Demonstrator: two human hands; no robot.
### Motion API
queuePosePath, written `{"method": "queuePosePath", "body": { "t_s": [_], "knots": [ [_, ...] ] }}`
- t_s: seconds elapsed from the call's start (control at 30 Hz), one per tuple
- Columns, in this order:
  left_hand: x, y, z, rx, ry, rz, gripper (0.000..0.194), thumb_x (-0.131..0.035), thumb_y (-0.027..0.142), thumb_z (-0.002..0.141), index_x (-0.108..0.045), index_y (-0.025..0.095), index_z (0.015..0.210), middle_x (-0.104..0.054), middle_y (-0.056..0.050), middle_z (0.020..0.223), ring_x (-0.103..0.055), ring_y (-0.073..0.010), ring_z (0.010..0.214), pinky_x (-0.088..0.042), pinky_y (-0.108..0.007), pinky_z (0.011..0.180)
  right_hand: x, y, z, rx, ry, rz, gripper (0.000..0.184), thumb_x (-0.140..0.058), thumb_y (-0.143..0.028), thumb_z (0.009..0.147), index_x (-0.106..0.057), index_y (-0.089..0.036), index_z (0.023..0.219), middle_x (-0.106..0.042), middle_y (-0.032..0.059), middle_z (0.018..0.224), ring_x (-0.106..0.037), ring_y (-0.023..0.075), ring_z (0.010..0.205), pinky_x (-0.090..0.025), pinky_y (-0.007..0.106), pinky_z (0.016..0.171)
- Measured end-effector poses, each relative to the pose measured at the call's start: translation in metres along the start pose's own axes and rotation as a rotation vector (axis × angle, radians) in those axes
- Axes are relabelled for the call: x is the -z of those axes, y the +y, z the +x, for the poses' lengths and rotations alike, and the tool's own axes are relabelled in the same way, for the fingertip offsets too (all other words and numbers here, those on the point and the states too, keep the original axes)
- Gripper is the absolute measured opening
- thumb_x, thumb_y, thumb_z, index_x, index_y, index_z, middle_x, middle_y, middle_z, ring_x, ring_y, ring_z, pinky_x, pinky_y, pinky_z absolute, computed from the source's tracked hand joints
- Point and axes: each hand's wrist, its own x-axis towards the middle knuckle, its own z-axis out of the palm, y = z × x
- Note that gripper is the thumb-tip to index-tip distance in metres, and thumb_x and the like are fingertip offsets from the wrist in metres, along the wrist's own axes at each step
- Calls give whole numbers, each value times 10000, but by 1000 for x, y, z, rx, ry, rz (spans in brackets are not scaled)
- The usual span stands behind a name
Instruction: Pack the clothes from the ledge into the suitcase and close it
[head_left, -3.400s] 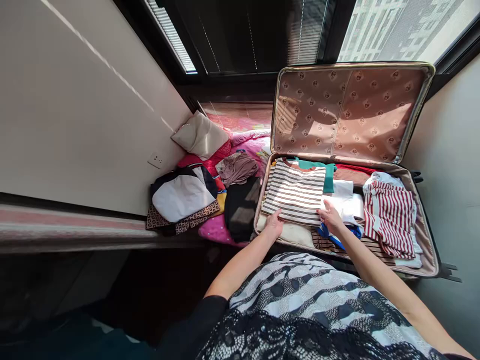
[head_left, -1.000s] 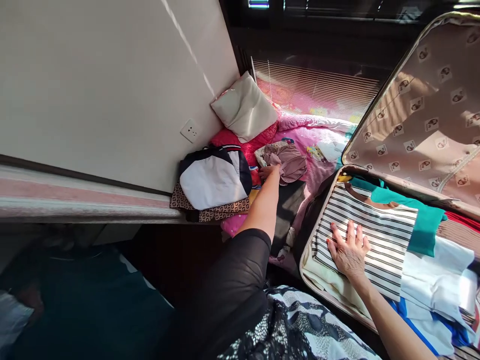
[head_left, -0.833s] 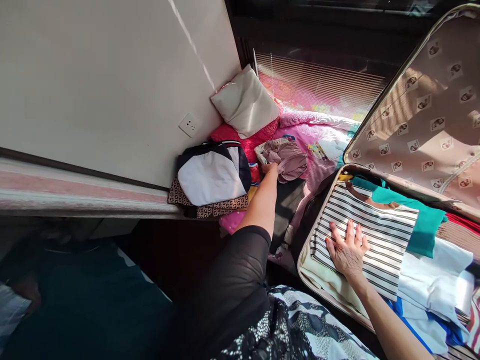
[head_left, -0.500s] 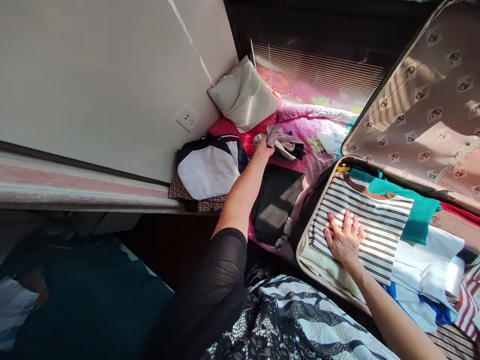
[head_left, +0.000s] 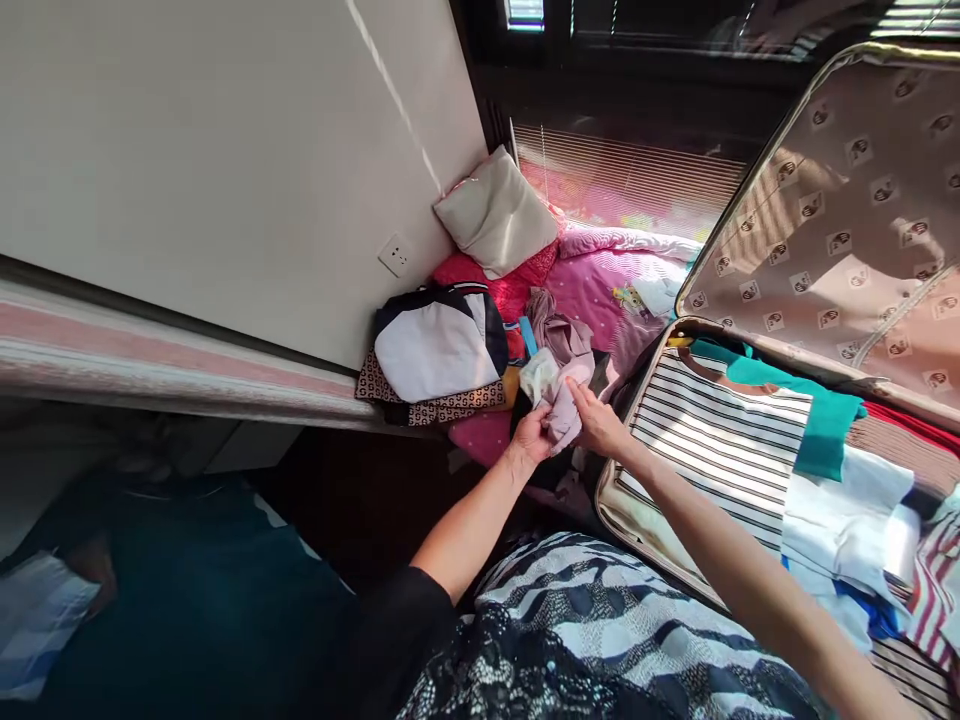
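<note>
Both hands are on a crumpled pale pink garment (head_left: 566, 400) above the bedding, left of the suitcase. My left hand (head_left: 532, 435) grips its near edge, fingers closed on the fabric. My right hand (head_left: 596, 415) presses against its right side, fingers together and partly hidden. A cream cloth (head_left: 538, 378) is bunched against it. Just beyond lies a mauve garment (head_left: 559, 335). To the right, the open suitcase (head_left: 606, 505) holds a black-and-white striped shirt (head_left: 712, 440), a teal garment (head_left: 829, 435) and white clothes (head_left: 847, 510).
A white-and-navy garment (head_left: 435, 345) lies on a brown patterned cloth (head_left: 375, 385) by the wall. A pale cushion (head_left: 499, 215) leans in the corner near the blinds (head_left: 630, 170). At lower left is a person in a dark teal top (head_left: 195, 590). The suitcase lid (head_left: 840, 210) stands raised.
My right hand has left the striped shirt and moved left to the pale pink garment. My left hand has drawn that garment nearer, over the folded black cloth.
</note>
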Motion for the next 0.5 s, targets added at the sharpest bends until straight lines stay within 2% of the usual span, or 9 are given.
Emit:
{"method": "queuePosePath", "body": {
  "t_s": [0.07, 0.17, 0.23, 0.3, 0.4, 0.47, 0.5],
  "knots": [
    [24, -6, -3, -50, 119, -3, 180, -819, 49, 879, -714, 157, 976, -735, -16, 755, -710, -135, 638, -620, -233, 663, -15, -6, 21, 86, -171, 96, 1058, -749, -156, 828, -351, -159, 1809, -483, 269, 1745, -563, 396, 1573, -513, 550, 1270],
    [47, -1, -3, -72, 123, 18, 255, -880, 44, 845, -748, 151, 1035, -823, -69, 927, -804, -178, 803, -661, -279, 795, -42, -19, 37, 189, -277, 269, 1013, -678, -86, 779, -439, -133, 1762, -599, 234, 1663, -595, 338, 1553, -488, 480, 1295],
    [53, 3, 1, -26, 110, 43, 270, -955, 92, 815, -745, 144, 977, -811, -67, 870, -788, -175, 736, -642, -273, 759, -55, -28, 42, 172, -326, 392, 1058, -705, -118, 755, -405, -131, 1770, -614, 227, 1648, -623, 339, 1513, -499, 494, 1277],
    [52, 7, 7, 1, 143, 52, 260, -965, 117, 824, -714, 144, 883, -771, -43, 770, -740, -148, 641, -616, -257, 717, -57, -36, 46, 123, -380, 506, 1057, -748, -158, 743, -418, -117, 1746, -659, 229, 1586, -665, 345, 1435, -526, 519, 1239],
    [42, 25, 12, -37, 172, 32, 183, -885, 84, 879, -713, 145, 862, -759, -25, 746, -723, -131, 625, -623, -263, 756, -31, -33, 54, 106, -480, 668, 914, -794, -222, 776, -538, -147, 1650, -776, 172, 1370, -739, 317, 1264, -617, 501, 1104],
    [38, 49, 2, -127, 122, -1, 136, -850, 74, 888, -751, 156, 933, -792, -30, 817, -766, -150, 703, -646, -287, 825, 5, -23, 66, 102, -499, 815, 804, -817, -305, 828, -595, -183, 1591, -807, 140, 1250, -778, 294, 1145, -664, 458, 984],
    [39, 64, -9, -191, 90, -20, 132, -843, 87, 895, -764, 167, 964, -806, -34, 854, -788, -164, 754, -655, -295, 852, 26, -16, 75, 70, -442, 886, 757, -816, -349, 859, -610, -185, 1568, -807, 142, 1222, -790, 285, 1095, -673, 437, 937]
  ]
}}
